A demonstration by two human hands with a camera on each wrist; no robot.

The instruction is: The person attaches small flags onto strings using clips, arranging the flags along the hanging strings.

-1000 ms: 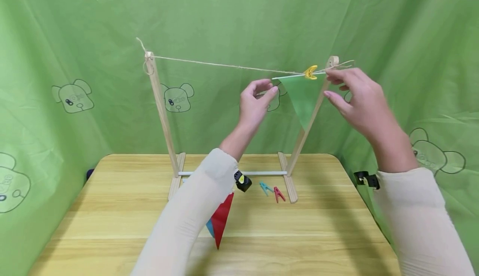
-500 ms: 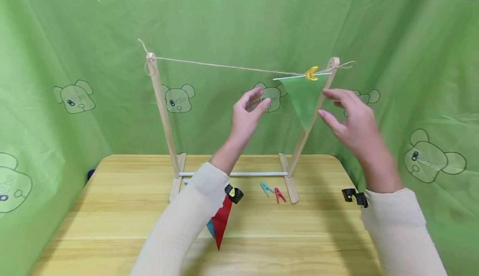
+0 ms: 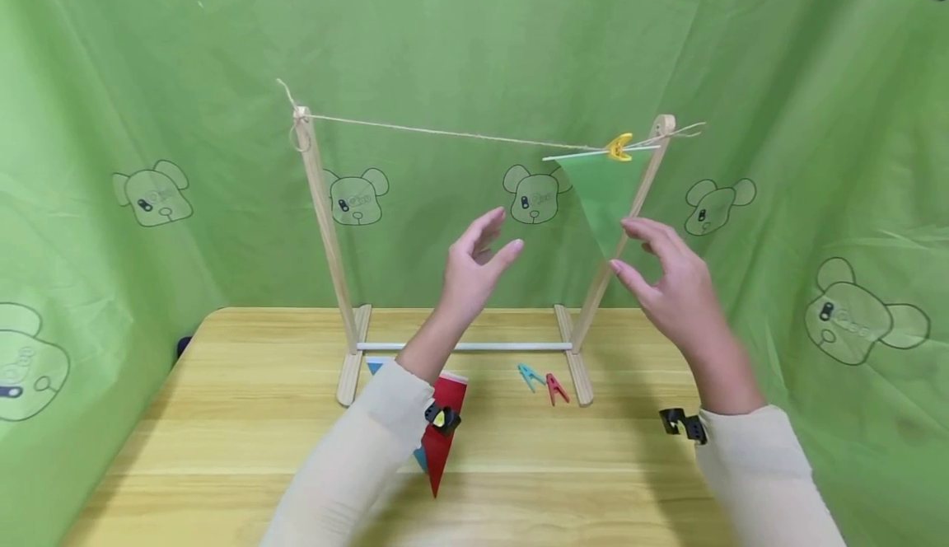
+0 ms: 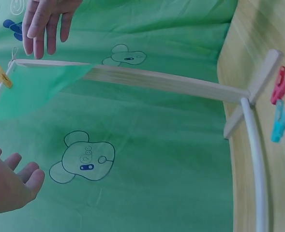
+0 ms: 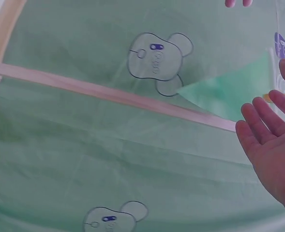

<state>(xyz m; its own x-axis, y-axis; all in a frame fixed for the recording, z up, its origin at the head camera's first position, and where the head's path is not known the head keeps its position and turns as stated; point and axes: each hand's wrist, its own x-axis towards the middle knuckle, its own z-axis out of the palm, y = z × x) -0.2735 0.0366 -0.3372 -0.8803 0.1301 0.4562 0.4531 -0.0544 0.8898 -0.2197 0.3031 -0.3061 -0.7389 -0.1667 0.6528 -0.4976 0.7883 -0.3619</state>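
A green triangular pennant [image 3: 599, 193] hangs from the string [image 3: 445, 132] near the right post, held by a yellow clothespin [image 3: 619, 147]. My left hand [image 3: 470, 271] is in the air left of the pennant, fingers loosely bent and holding nothing. Close to the pennant's lower tip in the head view is my right hand [image 3: 670, 287], thumb and fingers apart with nothing between them. Below, on the table, lie a red pennant [image 3: 445, 427] and a blue pennant [image 3: 421, 458], partly hidden by my left sleeve. A blue clothespin [image 3: 530, 376] and a red clothespin [image 3: 556, 389] lie to their right.
The string runs between a left wooden post [image 3: 326, 226] and a right wooden post [image 3: 593, 300], each on a flat foot. A white rod [image 3: 511, 347] joins the posts low down. Green printed cloth [image 3: 445, 36] surrounds the wooden table [image 3: 630, 481].
Both hands have come down and away from the string. The right hand has let go of the pennant's top rod, and the green pennant stays hanging from the yellow clothespin.
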